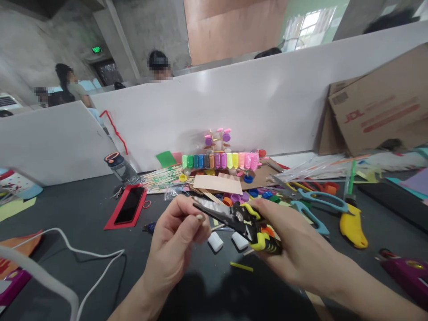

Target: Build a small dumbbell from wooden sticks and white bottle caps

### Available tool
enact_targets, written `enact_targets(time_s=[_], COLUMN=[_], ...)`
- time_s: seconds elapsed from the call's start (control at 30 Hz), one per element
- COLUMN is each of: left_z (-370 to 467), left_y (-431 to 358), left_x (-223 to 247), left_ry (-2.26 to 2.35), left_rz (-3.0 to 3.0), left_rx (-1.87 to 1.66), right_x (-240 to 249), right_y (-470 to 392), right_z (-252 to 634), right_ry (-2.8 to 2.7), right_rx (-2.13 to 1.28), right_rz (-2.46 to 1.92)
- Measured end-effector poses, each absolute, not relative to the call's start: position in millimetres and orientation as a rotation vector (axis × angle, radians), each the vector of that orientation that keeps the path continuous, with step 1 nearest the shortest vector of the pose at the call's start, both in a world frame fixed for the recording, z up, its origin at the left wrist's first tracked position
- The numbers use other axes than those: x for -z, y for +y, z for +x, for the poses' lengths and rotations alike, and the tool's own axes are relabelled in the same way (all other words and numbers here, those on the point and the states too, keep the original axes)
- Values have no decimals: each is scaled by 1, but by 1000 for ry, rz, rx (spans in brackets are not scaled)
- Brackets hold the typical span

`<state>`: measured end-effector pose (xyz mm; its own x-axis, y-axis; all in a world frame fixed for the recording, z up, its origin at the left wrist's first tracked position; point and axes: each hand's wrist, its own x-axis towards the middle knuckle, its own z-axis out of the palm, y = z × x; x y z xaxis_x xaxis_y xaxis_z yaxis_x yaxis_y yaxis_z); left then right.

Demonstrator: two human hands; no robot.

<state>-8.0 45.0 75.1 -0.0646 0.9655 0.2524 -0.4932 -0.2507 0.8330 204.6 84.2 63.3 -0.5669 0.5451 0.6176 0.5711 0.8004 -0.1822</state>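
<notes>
My right hand (284,232) is wrapped round the yellow-and-black handles of heavy-duty scissors (239,217), whose blades point left. The blade tips reach the curled fingers of my left hand (179,236). Between its thumb and forefinger my left hand pinches a small pale piece (199,217), mostly hidden, so its kind does not show. Below the scissors, two white blocks (216,241) lie on the dark table. A short yellow-green strip (241,266) rests nearer to me.
Clay tubs (217,161) in many colours stand in a row at the back. To the right lie blue-handled scissors (323,200), a yellow cutter (353,225) and a purple glue gun (406,272). A phone (129,204), a bottle (121,167) and a white cable (100,255) are left.
</notes>
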Motion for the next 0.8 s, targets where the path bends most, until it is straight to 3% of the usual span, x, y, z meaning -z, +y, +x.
enact_targets(time_s=[0.2, 0.8], left_z=[-8, -15], left_y=[44, 45], left_x=[-79, -75], left_ry=[709, 516], left_rz=[918, 1036], left_rx=[-1570, -1461], right_x=[-67, -65], right_y=[85, 86], right_z=[207, 206], right_ry=[-2385, -2320], right_rx=[-120, 43], right_rz=[-886, -810])
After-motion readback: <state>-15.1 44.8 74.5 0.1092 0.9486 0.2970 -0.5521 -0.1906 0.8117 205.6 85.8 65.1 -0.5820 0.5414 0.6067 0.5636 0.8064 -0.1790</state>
